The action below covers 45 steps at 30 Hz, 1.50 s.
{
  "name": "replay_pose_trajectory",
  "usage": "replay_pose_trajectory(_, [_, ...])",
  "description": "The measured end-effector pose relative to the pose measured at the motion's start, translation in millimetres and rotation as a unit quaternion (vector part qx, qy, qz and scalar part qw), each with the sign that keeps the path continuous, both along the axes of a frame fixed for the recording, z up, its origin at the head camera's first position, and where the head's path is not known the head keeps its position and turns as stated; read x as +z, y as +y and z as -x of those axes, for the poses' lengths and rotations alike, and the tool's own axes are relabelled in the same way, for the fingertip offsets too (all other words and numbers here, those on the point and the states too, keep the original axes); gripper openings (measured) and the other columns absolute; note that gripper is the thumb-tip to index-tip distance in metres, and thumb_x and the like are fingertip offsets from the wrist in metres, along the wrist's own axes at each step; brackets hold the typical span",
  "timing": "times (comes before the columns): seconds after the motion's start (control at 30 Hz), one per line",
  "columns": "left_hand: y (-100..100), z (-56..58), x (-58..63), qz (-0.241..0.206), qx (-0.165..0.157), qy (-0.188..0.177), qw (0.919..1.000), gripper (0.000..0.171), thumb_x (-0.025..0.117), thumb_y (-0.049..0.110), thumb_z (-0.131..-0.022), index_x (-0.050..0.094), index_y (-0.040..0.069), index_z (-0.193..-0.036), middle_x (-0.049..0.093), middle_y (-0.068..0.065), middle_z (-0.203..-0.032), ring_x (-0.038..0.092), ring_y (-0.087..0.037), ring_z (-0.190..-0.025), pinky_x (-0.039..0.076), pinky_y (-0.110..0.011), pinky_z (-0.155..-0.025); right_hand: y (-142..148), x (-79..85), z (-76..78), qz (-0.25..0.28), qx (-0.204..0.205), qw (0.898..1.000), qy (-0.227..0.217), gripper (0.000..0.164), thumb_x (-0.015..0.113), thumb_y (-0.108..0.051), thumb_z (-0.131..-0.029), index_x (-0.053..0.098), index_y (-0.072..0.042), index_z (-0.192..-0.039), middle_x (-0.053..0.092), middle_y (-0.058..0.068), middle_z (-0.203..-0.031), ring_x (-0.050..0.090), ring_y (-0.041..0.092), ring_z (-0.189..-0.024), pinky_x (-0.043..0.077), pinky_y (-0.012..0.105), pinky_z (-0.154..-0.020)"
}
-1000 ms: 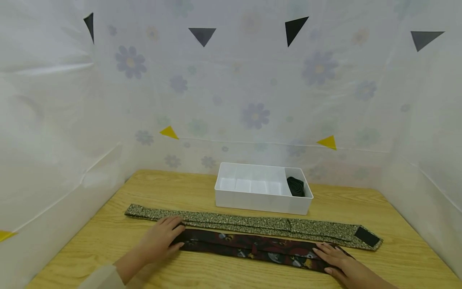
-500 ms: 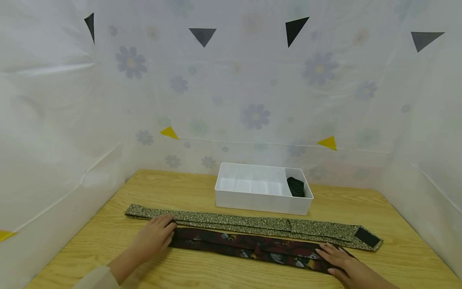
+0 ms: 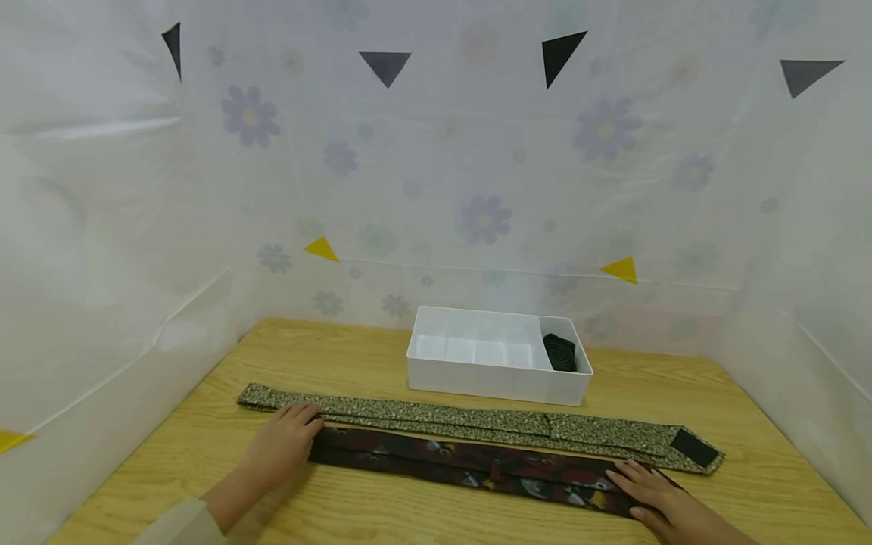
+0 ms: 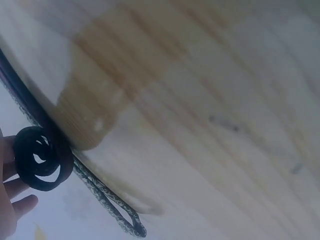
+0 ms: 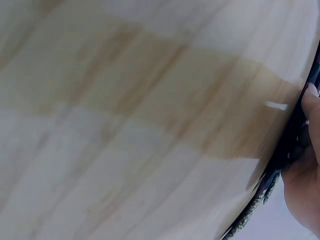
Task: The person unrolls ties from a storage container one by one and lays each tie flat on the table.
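A dark maroon necktie [image 3: 436, 460] with a figured pattern lies back side up along the near part of the table. Its left end is wound into a loose coil [image 4: 25, 157], which my left hand [image 3: 282, 443] holds; the fingers show behind the coil in the left wrist view, while the head view hides it. On the tie's wide right end rests my right hand [image 3: 657, 496], fingers extended across the cloth. Just behind, almost parallel, a green-and-cream speckled necktie [image 3: 443, 417] is stretched out flat, with a black patch at its right tip.
A white divided box [image 3: 497, 382] stands at the back of the wooden table [image 3: 327, 352]. In its right compartment sits a rolled dark green strip of cloth [image 3: 560, 353], like a coiled tie. Whitish sheeting [image 3: 422, 174] with flowers and triangles encloses the table.
My left hand has moved left, and more of the maroon tie lies flat beside it. The tie and my right hand have shifted slightly right. The speckled tie stays put.
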State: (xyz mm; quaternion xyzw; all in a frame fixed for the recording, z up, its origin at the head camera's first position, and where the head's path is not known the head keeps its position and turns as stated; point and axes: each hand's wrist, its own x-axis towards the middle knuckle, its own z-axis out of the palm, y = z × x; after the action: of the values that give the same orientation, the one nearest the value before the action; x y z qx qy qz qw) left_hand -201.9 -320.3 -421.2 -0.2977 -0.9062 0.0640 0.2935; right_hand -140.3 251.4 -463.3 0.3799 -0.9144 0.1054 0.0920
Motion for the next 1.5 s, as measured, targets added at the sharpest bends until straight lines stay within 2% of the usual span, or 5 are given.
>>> replay_pose_trajectory(0.23, [-6.0,1.3,-3.2,-0.025,0.007,0.016,0.9995,0.026,0.079,0.018,-0.07,0.067,0.007,-0.09,0.066,-0.012,-0.096,0.064,-0.026,-0.088,0.054,-0.041,-0.076,6.3,-1.5,-0.1,-0.003,-0.012,1.0,-0.011,0.056,0.058,-0.019,-0.09,0.038,-0.016,-0.143,-0.003,-0.033,-0.143,-0.007,-0.024,-0.127,0.05,0.019,-0.074])
replay_pose_trajectory(0.53, [-8.2,-1.7,-1.0,0.002,0.055,-0.045,0.9974,0.024,0.075,0.006,-0.072,0.068,0.004,-0.095,0.065,-0.015,-0.103,0.063,-0.03,-0.094,0.053,-0.041,-0.081,11.5,-1.7,-0.4,-0.005,-0.019,1.0,-0.023,0.056,0.057,-0.02,-0.09,0.038,-0.019,-0.143,-0.004,-0.035,-0.141,-0.008,-0.025,-0.125,0.049,0.019,-0.073])
replay_pose_trajectory(0.87, [-15.0,-0.9,-2.0,-0.008,0.078,-0.038,0.9962,0.03,0.077,0.015,-0.072,0.067,0.003,-0.098,0.065,-0.017,-0.104,0.064,-0.03,-0.091,0.055,-0.04,-0.077,17.2,-2.2,-1.4,0.001,-0.03,0.998,-0.057,0.056,0.055,-0.019,-0.092,0.035,-0.02,-0.144,-0.003,-0.034,-0.137,-0.01,-0.027,-0.121,0.049,0.019,-0.072])
replay_pose_trajectory(1.23, [-23.6,-0.5,-2.3,-0.027,0.123,-0.057,0.9904,0.03,0.076,0.015,-0.073,0.067,0.001,-0.098,0.065,-0.022,-0.103,0.064,-0.034,-0.089,0.056,-0.041,-0.071,20.2,-2.5,-2.7,0.008,-0.012,1.0,-0.021,0.06,0.059,-0.014,-0.089,0.035,-0.017,-0.144,-0.002,-0.035,-0.142,-0.007,-0.025,-0.125,0.048,0.016,-0.071])
replay_pose_trajectory(1.5, [-28.7,-1.9,0.9,-0.05,0.173,-0.099,0.9786,0.032,0.072,0.007,-0.075,0.065,-0.001,-0.105,0.062,-0.025,-0.108,0.063,-0.039,-0.088,0.056,-0.039,-0.059,24.0,-3.8,-4.6,0.0,-0.022,1.0,-0.011,0.062,0.059,-0.013,-0.088,0.035,-0.02,-0.145,-0.006,-0.036,-0.141,-0.008,-0.026,-0.124,0.047,0.016,-0.068])
